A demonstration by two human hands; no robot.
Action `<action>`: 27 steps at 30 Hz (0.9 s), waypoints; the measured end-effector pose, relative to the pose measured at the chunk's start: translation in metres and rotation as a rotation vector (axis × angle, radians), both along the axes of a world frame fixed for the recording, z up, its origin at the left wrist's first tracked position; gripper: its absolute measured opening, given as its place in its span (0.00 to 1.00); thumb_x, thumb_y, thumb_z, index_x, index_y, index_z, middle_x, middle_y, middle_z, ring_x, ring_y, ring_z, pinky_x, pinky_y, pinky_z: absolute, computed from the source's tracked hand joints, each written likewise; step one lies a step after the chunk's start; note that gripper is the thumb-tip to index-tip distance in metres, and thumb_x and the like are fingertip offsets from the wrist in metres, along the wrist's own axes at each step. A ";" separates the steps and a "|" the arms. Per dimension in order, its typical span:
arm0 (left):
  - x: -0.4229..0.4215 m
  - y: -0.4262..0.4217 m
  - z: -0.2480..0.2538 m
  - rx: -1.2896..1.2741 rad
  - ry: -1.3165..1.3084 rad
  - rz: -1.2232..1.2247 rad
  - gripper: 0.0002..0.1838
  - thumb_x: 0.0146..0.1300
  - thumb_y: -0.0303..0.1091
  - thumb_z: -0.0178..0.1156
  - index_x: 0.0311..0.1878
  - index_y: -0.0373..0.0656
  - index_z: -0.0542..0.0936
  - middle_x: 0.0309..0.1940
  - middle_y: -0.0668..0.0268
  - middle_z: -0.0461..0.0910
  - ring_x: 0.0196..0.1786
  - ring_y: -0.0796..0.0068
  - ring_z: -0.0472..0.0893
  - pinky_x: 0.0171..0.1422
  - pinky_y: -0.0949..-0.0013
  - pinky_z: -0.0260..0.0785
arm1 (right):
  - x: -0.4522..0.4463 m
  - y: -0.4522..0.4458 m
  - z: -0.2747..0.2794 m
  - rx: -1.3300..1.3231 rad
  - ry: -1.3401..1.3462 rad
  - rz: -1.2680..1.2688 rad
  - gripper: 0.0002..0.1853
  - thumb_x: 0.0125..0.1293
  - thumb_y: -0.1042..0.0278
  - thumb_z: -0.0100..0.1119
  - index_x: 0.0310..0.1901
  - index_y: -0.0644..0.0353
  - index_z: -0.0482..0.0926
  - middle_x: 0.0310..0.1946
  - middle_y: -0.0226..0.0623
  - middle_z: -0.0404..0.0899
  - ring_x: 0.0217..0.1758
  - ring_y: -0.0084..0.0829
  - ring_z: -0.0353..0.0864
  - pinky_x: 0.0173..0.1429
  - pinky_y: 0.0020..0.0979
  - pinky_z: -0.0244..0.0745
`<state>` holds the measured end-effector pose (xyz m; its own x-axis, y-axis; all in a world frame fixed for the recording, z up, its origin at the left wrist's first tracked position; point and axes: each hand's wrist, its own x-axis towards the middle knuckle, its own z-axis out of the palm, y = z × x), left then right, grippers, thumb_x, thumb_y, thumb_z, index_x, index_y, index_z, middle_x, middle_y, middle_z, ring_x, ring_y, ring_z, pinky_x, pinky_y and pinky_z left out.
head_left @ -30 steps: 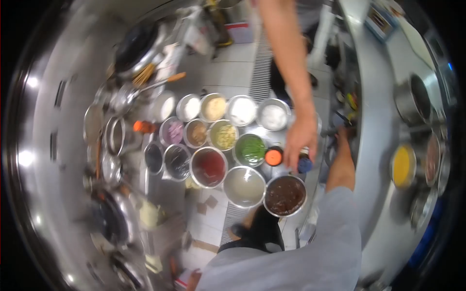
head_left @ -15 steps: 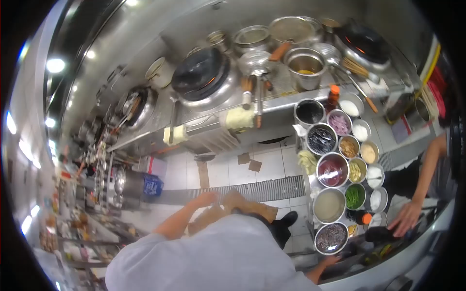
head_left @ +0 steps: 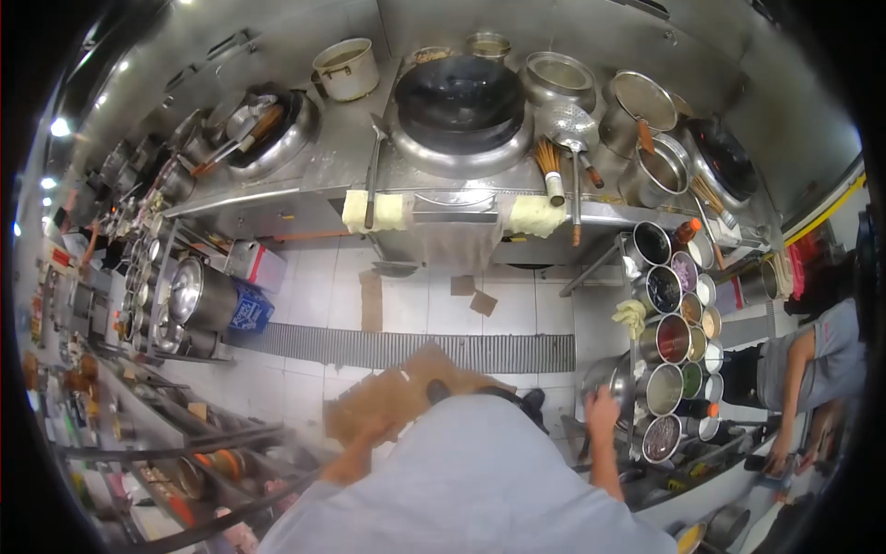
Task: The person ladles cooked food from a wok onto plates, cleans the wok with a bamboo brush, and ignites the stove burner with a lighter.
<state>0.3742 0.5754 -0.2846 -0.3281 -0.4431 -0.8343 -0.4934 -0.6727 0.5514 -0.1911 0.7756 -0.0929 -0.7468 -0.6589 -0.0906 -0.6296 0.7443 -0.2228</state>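
Note:
My right hand (head_left: 602, 407) is closed at the edge of a round metal pan (head_left: 606, 374), beside the rack of ingredient pots. My left hand (head_left: 371, 427) is low on the left above brown cardboard (head_left: 406, 388) on the floor; its fingers are blurred and nothing can be made out in them. Close to my right hand are a pot of pale liquid (head_left: 664, 389), a pot of dark sauce (head_left: 662, 438) and a pot of red sauce (head_left: 673, 339).
Ahead, the stove counter (head_left: 341, 175) holds a large black wok (head_left: 459, 97), a perforated ladle (head_left: 565, 126) and a bamboo brush (head_left: 550, 171). A co-worker (head_left: 812, 355) stands at the right. A floor drain (head_left: 415, 351) crosses the tiles.
The view has swung from the ingredient pots toward the stove. My right hand has come up beside the rack, with the metal pan now visible at it. My left hand is lower.

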 end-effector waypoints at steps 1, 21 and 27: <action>0.005 0.002 0.003 0.068 0.104 0.116 0.17 0.64 0.30 0.54 0.56 0.43 0.74 0.32 0.63 0.79 0.28 0.74 0.79 0.27 0.68 0.74 | -0.002 -0.038 0.054 -0.168 0.106 0.004 0.13 0.62 0.62 0.58 0.41 0.62 0.73 0.30 0.54 0.79 0.35 0.55 0.80 0.40 0.52 0.72; 0.087 0.018 0.038 -0.384 -0.300 0.156 0.18 0.69 0.39 0.52 0.56 0.38 0.73 0.41 0.59 0.81 0.43 0.70 0.80 0.43 0.63 0.75 | 0.025 -0.543 0.270 -1.048 -0.938 0.123 0.25 0.64 0.48 0.62 0.50 0.61 0.72 0.20 0.27 0.70 0.14 0.19 0.67 0.16 0.23 0.59; 0.108 -0.057 0.093 -0.497 -0.356 0.140 0.18 0.69 0.39 0.52 0.55 0.37 0.74 0.44 0.58 0.81 0.46 0.73 0.79 0.48 0.68 0.74 | 0.072 -0.685 0.066 -0.582 -0.853 0.188 0.31 0.64 0.48 0.58 0.56 0.69 0.68 0.28 0.50 0.78 0.12 0.36 0.74 0.16 0.37 0.69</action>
<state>0.4825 0.5185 -0.1916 0.0209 -0.8249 -0.5649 -0.6301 -0.4496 0.6331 -0.1191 0.0905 -0.0271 -0.4656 -0.8684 -0.1706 -0.1900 0.2864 -0.9391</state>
